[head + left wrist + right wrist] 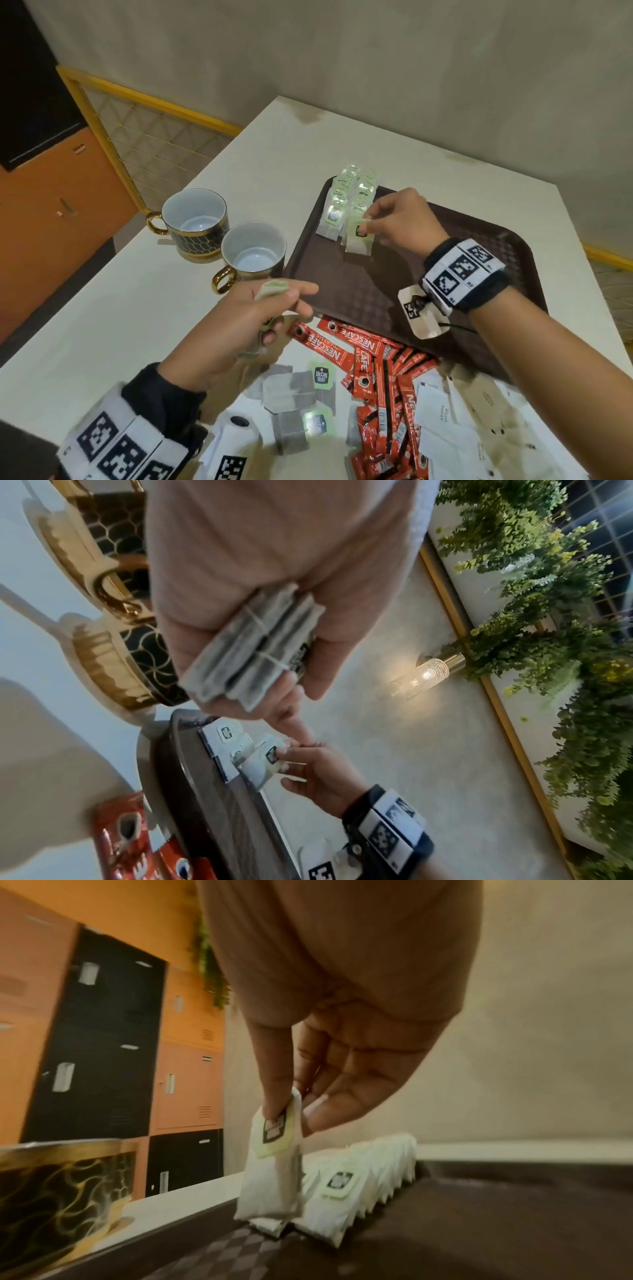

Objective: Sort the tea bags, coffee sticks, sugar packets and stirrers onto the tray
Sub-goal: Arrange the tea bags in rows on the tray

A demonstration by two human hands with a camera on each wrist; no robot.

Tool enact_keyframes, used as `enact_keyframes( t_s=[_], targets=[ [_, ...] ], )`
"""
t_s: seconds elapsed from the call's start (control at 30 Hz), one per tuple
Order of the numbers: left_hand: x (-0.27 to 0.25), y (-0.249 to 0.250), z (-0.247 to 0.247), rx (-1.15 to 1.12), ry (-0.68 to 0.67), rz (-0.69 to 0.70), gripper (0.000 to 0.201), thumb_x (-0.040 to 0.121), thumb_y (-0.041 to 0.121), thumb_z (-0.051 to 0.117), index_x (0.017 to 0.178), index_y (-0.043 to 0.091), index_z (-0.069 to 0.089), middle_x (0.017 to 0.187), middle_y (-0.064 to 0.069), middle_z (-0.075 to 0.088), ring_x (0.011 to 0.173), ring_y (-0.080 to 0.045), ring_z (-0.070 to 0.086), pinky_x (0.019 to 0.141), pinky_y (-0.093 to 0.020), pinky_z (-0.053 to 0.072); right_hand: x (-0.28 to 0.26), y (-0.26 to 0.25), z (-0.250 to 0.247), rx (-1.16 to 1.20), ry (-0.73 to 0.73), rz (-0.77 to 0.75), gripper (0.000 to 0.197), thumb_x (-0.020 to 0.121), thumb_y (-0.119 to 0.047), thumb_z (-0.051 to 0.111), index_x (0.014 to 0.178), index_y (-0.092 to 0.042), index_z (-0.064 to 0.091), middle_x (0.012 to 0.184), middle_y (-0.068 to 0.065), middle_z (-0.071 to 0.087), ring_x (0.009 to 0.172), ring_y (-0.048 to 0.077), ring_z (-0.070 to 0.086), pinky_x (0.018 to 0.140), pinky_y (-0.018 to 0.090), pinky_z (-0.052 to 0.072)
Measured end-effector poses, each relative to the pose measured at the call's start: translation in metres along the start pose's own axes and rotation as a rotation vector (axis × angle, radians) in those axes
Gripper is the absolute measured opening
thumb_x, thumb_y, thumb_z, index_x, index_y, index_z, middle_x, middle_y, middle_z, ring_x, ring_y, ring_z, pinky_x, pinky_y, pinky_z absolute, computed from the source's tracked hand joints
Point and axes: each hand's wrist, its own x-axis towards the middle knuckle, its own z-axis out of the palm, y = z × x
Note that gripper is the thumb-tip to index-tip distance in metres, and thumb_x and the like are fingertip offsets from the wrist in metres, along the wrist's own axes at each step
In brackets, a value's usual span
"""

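A brown tray (359, 291) lies on the white table, with rows of tea bags (342, 202) stacked at its far left corner. My right hand (394, 216) pinches one tea bag (359, 236) by its green tag, its lower edge touching the tray beside the rows (359, 1183). In the right wrist view that bag (274, 1164) hangs upright from thumb and finger. My left hand (260, 315) hovers at the tray's near left edge and grips a bundle of tea bags (253, 653). Loose tea bags (298, 401), red coffee sticks (383, 387) and white sugar packets (445, 421) lie in front.
Two black-and-gold cups (195, 226) (253, 253) stand left of the tray, close to my left hand. A wall runs behind the table. Orange and black lockers (103, 1042) stand off to the left.
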Motion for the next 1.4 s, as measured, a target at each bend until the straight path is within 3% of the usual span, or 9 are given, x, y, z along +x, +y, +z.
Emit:
enact_keyframes(
  t_s=[0.1, 0.47, 0.6, 0.73, 0.8, 0.9, 1.13, 1.3, 1.4],
  targets=[
    [-0.005, 0.002, -0.006, -0.093, -0.005, -0.004, 0.026, 0.097, 0.018, 0.052, 0.108, 0.02, 0.075, 0.086, -0.002, 0.07, 0.056, -0.006, 0.044, 0.046, -0.016, 0.036, 0.022, 0.005, 0.006, 0.074, -0.058, 0.106, 0.013, 0.075, -0.004, 0.081, 0.073, -0.007, 0.068, 0.08, 0.009, 0.068, 0.075, 0.019, 0.067, 0.059, 0.025, 0.055],
    [-0.009, 0.01, -0.013, -0.213, -0.008, 0.024, 0.027, 0.092, 0.018, 0.054, 0.108, 0.017, 0.075, 0.084, -0.001, 0.066, 0.059, -0.008, 0.042, 0.047, -0.019, 0.035, 0.042, 0.02, 0.018, 0.171, 0.02, 0.243, 0.015, 0.072, 0.003, 0.081, 0.078, 0.002, 0.067, 0.085, 0.016, 0.066, 0.079, 0.025, 0.068, 0.074, 0.037, 0.061],
    [-0.008, 0.01, -0.013, -0.21, -0.004, 0.008, 0.026, 0.093, 0.017, 0.054, 0.106, 0.019, 0.076, 0.084, -0.001, 0.066, 0.059, -0.007, 0.042, 0.047, -0.018, 0.035, 0.041, 0.018, 0.012, 0.155, -0.006, 0.211, 0.016, 0.071, 0.0, 0.082, 0.078, 0.001, 0.068, 0.079, 0.012, 0.067, 0.073, 0.022, 0.068, 0.064, 0.031, 0.06],
    [-0.008, 0.008, -0.016, -0.222, 0.01, -0.001, 0.027, 0.088, 0.02, 0.056, 0.106, 0.018, 0.076, 0.085, -0.003, 0.066, 0.059, -0.008, 0.042, 0.048, -0.018, 0.036, 0.031, -0.002, -0.007, 0.11, -0.127, 0.112, 0.015, 0.072, -0.006, 0.082, 0.072, -0.002, 0.068, 0.049, -0.002, 0.056, 0.042, 0.006, 0.048, 0.042, 0.016, 0.04],
    [-0.008, 0.007, -0.017, -0.236, 0.014, -0.01, 0.027, 0.087, 0.021, 0.057, 0.105, 0.018, 0.076, 0.085, -0.004, 0.066, 0.058, -0.008, 0.043, 0.047, -0.017, 0.036, 0.025, -0.014, -0.008, 0.099, -0.247, 0.067, 0.014, 0.074, -0.005, 0.081, 0.073, 0.0, 0.067, 0.044, -0.005, 0.054, 0.038, 0.005, 0.044, 0.041, 0.014, 0.037],
    [-0.008, 0.006, -0.016, -0.244, 0.009, -0.017, 0.026, 0.089, 0.02, 0.056, 0.105, 0.017, 0.076, 0.084, -0.004, 0.066, 0.059, -0.008, 0.043, 0.047, -0.017, 0.037, 0.025, -0.024, 0.009, 0.078, -0.32, 0.048, 0.013, 0.075, 0.0, 0.078, 0.079, 0.005, 0.067, 0.055, 0.004, 0.061, 0.046, 0.008, 0.055, 0.046, 0.015, 0.047],
    [-0.013, 0.002, -0.021, -0.246, 0.017, -0.018, 0.026, 0.087, 0.02, 0.057, 0.103, 0.016, 0.077, 0.085, -0.005, 0.065, 0.059, -0.008, 0.043, 0.048, -0.017, 0.038, 0.056, -0.018, 0.038, -0.03, -0.137, 0.124, 0.021, 0.075, 0.003, 0.078, 0.069, -0.006, 0.06, 0.072, 0.011, 0.064, 0.072, 0.027, 0.07, 0.072, 0.035, 0.061],
    [-0.012, 0.0, -0.019, -0.279, 0.021, -0.023, 0.027, 0.083, 0.021, 0.059, 0.1, 0.014, 0.077, 0.085, -0.006, 0.065, 0.059, -0.008, 0.044, 0.047, -0.016, 0.038, 0.06, -0.017, 0.04, -0.189, -0.083, 0.083, 0.021, 0.074, -0.008, 0.083, 0.074, -0.006, 0.062, 0.07, 0.008, 0.065, 0.06, 0.02, 0.067, 0.068, 0.033, 0.061],
    [-0.011, 0.002, -0.016, -0.288, 0.005, -0.031, 0.026, 0.084, 0.019, 0.058, 0.101, 0.013, 0.076, 0.084, -0.006, 0.066, 0.058, -0.009, 0.043, 0.047, -0.017, 0.037, 0.056, -0.014, 0.033, -0.307, 0.011, 0.014, 0.033, 0.068, -0.019, 0.087, 0.082, -0.006, 0.06, 0.083, 0.01, 0.066, 0.071, 0.025, 0.068, 0.071, 0.038, 0.059]
  ],
)
